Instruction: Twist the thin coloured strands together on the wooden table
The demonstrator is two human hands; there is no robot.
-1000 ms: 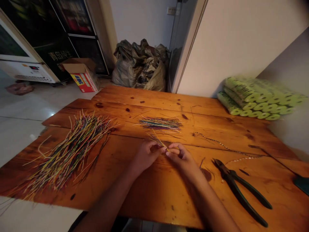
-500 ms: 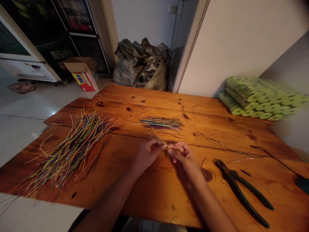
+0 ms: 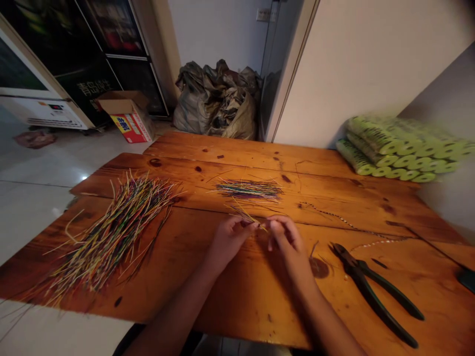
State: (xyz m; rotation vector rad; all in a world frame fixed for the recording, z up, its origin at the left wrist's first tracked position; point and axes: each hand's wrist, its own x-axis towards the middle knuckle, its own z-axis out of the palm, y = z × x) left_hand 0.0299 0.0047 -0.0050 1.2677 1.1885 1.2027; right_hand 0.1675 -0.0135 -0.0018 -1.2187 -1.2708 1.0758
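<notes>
My left hand point(image 3: 237, 237) pinches a few thin yellowish wires point(image 3: 243, 212) between thumb and forefinger; their long ends point up and left. Just past its fingertips, short wire ends stick out to the right. Close beside them is my right hand point(image 3: 285, 237), its thumb and fingers drawn together; whatever lies between them is too small to make out. Behind the hands lies a neat bundle of coloured wires point(image 3: 248, 190). To the left spreads a large loose heap of wires point(image 3: 118, 232) in many colours.
Dark-handled pliers point(image 3: 371, 287) lie on the wooden table point(image 3: 230, 306) at right. Behind them are a twisted black-and-white cord point(image 3: 334, 216) and a thin dark rod point(image 3: 430, 244). Green wrapped rolls point(image 3: 389, 148) sit at the back right; sacks point(image 3: 218, 104) and a carton point(image 3: 129, 118) stand beyond.
My right hand has drawn slightly to the right, away from the left fingertips, so a small gap shows between them. The left hand still pinches the wires.
</notes>
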